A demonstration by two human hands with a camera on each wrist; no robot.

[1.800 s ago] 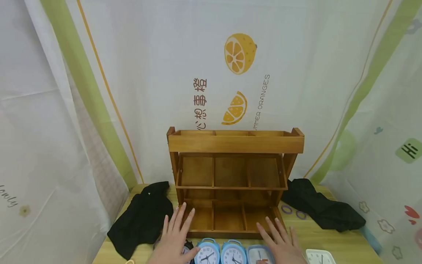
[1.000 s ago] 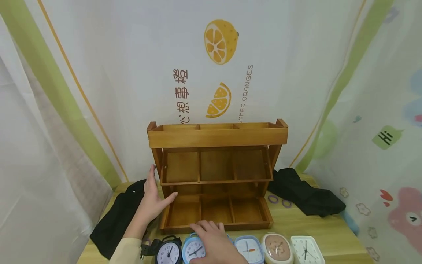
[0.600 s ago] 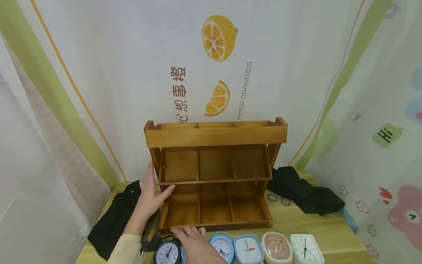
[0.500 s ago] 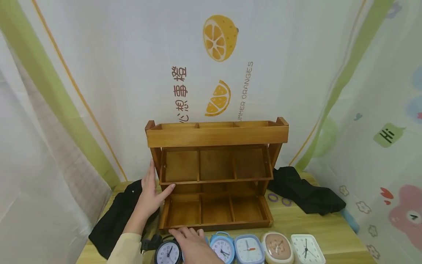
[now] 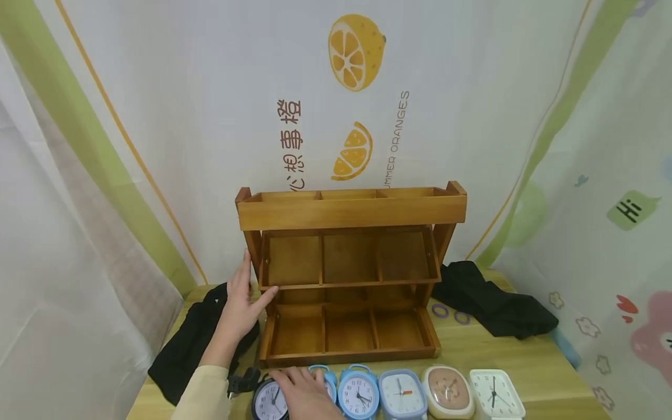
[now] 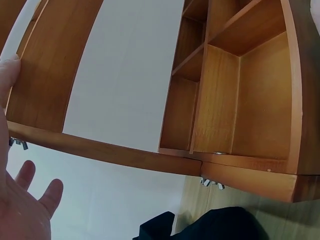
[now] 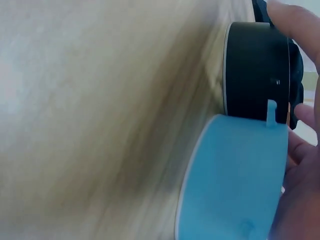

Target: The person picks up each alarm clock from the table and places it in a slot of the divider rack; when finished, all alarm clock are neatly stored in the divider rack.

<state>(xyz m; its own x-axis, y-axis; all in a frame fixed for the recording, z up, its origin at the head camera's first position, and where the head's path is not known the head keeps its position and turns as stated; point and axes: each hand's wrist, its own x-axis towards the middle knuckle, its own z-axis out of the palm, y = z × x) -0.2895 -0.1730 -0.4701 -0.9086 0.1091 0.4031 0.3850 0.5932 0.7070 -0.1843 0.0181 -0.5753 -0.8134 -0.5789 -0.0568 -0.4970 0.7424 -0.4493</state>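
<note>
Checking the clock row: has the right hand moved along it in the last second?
Yes. The right hand slid leftward along the clocks, toward the black alarm clock.

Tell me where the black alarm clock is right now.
In the head view the black alarm clock stands at the left end of the clock row along the table's front edge, beside a blue clock under the right hand.

Staged tabletop recording booth, not a lived-in room: printed fabric backdrops (image 5: 210,116) with orange motifs enclose a wooden table (image 5: 525,361) carrying a wooden shelf organizer (image 5: 352,213) and a row of clocks (image 5: 451,391).
</note>
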